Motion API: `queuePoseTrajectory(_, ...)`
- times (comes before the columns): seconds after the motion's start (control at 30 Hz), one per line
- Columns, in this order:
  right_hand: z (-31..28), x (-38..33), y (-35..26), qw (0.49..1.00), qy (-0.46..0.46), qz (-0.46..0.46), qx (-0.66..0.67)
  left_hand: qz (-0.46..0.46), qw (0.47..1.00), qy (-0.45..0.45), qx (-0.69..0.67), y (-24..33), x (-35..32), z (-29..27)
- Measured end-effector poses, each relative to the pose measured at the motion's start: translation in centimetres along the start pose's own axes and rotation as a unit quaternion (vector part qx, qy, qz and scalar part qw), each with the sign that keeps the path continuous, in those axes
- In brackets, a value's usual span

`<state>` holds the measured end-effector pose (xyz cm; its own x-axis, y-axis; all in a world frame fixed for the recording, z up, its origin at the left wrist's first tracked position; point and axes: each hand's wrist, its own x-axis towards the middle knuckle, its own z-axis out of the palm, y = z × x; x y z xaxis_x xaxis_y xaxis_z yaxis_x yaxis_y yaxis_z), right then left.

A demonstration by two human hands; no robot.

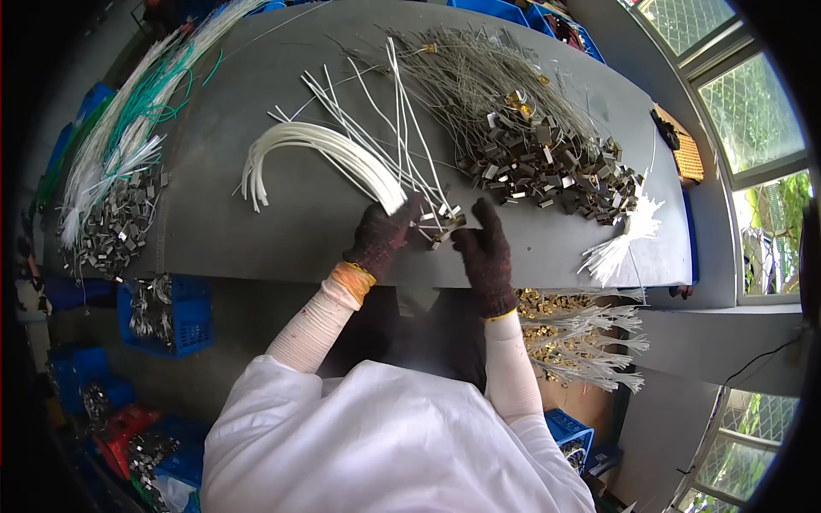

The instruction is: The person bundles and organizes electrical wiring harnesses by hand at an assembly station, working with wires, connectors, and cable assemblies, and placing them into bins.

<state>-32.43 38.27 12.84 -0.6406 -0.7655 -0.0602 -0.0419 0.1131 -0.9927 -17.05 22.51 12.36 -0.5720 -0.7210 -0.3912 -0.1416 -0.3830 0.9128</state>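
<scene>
My left hand [385,237], in a dark knitted glove, is closed around the lower end of a bundle of white plastic tubes [329,141] whose far end curves over to the left. Thin white-sleeved wires [402,115] fan out beyond it on the grey table. Small metal blocks [442,224] sit at the near ends of these wires, between my hands. Just right of the blocks is my right hand [486,252], gloved alike, with its fingers apart and nothing visible in them. Whether its fingertips touch the blocks I cannot tell.
A large heap of metal blocks [547,158] on thin wires covers the right of the grey table [256,231]. White ties [623,239] lie by its right edge. More wired pieces [115,222] lie at left. A blue crate [190,316] stands below; brass-coloured pieces [556,329] are stacked under the table.
</scene>
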Motion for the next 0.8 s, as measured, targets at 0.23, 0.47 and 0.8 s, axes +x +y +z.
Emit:
queuePoseTrajectory(0.23, -1.8, 11.6, -1.0, 0.885, 0.063, -0.179, -0.424, -0.006, 0.994, -0.052, -0.101, 1.6, -0.9, -1.6)
queuePoseTrajectory(0.47, -2.3, 14.3, -0.2, 0.866, -0.030, -0.234, -0.442, 0.134, 0.989, -0.045, -0.054, 1.1, 0.8, 1.8)
queuePoseTrajectory(0.8, -8.2, 1.6, 3.4, 0.943, -0.041, -0.063, -0.323, -0.109, 0.959, -0.145, -0.218, -6.1, 4.0, 8.5)
